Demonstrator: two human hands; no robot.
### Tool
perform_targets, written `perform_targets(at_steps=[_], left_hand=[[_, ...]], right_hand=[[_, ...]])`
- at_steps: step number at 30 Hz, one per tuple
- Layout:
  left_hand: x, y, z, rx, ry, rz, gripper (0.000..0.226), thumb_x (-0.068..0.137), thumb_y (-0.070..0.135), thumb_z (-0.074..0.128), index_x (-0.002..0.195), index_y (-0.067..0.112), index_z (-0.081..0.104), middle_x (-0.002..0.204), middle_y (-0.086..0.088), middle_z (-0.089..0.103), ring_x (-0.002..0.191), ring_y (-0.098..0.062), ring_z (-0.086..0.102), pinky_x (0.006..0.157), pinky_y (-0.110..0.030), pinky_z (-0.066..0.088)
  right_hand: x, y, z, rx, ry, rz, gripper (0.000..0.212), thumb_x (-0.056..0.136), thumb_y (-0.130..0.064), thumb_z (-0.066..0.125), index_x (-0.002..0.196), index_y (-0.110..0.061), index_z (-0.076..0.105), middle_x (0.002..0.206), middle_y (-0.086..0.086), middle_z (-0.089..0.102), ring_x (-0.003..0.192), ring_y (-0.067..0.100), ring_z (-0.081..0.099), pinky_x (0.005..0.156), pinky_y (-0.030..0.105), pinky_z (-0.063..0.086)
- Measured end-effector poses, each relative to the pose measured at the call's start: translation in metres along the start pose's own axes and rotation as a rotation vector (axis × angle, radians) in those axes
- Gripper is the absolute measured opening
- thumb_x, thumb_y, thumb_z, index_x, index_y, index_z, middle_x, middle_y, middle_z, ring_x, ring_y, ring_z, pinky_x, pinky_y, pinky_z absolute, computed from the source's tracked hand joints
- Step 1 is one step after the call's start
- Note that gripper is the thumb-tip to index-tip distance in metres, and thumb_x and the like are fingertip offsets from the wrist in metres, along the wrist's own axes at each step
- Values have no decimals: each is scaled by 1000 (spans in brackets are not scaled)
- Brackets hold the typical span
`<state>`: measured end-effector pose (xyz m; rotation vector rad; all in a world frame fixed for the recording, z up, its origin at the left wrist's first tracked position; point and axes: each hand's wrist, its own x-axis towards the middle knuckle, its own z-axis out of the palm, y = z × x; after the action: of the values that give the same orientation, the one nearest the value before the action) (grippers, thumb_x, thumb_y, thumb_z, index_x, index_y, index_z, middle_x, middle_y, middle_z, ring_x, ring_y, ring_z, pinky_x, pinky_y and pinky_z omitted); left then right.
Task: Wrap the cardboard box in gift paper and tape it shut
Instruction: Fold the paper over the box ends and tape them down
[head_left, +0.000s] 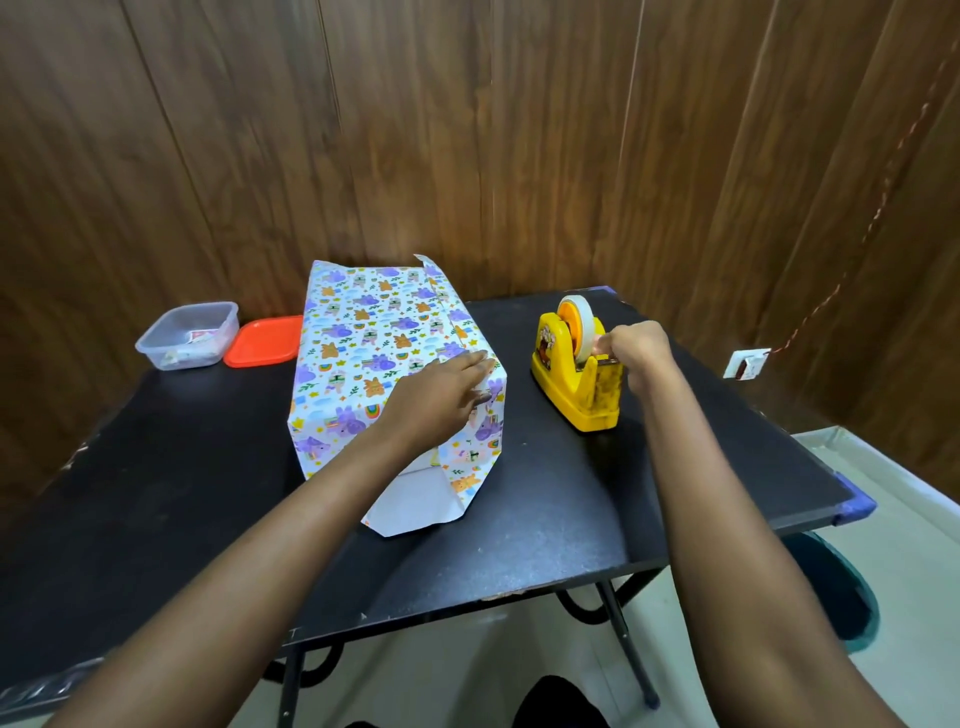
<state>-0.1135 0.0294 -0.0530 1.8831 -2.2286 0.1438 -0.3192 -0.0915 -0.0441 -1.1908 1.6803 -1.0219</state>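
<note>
The wrapped box (374, 353) stands in the middle of the desk (182, 493), its far end close to the back edge and its long side running toward the person. Gift paper (358, 312) – white, printed with purple and orange animals – covers its top and both long sides. At the near end the paper is not closed: a flap (415, 504) lies on the desk with its plain white underside up.

The left hand (441, 395) lies flat on top of the box at its right edge, fingers straight and together, pressing the paper down where the overlap sits.

The right hand (636, 345) is at the yellow tape dispenser (576, 384), which stands just right of the box, nearer the desk's right edge. Its fingers are curled and pinch the tape (584, 325) between the roll and the cutter end (the strip itself is too small to make out).

At the back left corner sits a clear plastic container (187, 338) with small items inside – its orange lid (265, 343) lies flat between it and the box.
</note>
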Motion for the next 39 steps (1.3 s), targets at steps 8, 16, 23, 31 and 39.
perform_targets(at_steps=[8,16,23,31,39], left_hand=[[0,-5,3,-11,-5,17,53,99,29,42,148,28,23,156,15,16,138,-14,31,89,-30,45],[0,-5,4,10,18,30,52,99,28,41,148,29,23,155,15,17,138,-12,30,89,-29,45],[3,-7,7,18,14,40,53,99,29,41,148,29,22,155,14,17,137,-14,32,89,-30,46],[-1,-13,15,212,-35,73,62,100,33,39,151,21,7,159,2,6,146,-21,9,116,-40,18],[-7,-13,29,251,118,59,73,89,41,57,148,17,23,153,-2,28,141,-26,28,111,-44,27]], right_hand=[[-8,12,3,-79,127,-168,27,89,-30,63,87,-4,73,103,9,64,121,27,46,98,41,44],[-15,0,-17,129,-85,-41,9,88,-2,57,89,-2,67,64,1,54,54,8,44,52,20,36],[-21,44,-10,292,-106,82,29,92,-23,61,65,-11,60,57,1,56,52,11,44,51,23,32],[-43,52,15,769,-20,154,29,93,-27,59,71,-8,58,50,1,61,54,13,57,50,22,46],[-58,79,26,1116,-91,290,21,93,-13,57,73,-5,57,46,1,56,52,11,54,41,16,48]])
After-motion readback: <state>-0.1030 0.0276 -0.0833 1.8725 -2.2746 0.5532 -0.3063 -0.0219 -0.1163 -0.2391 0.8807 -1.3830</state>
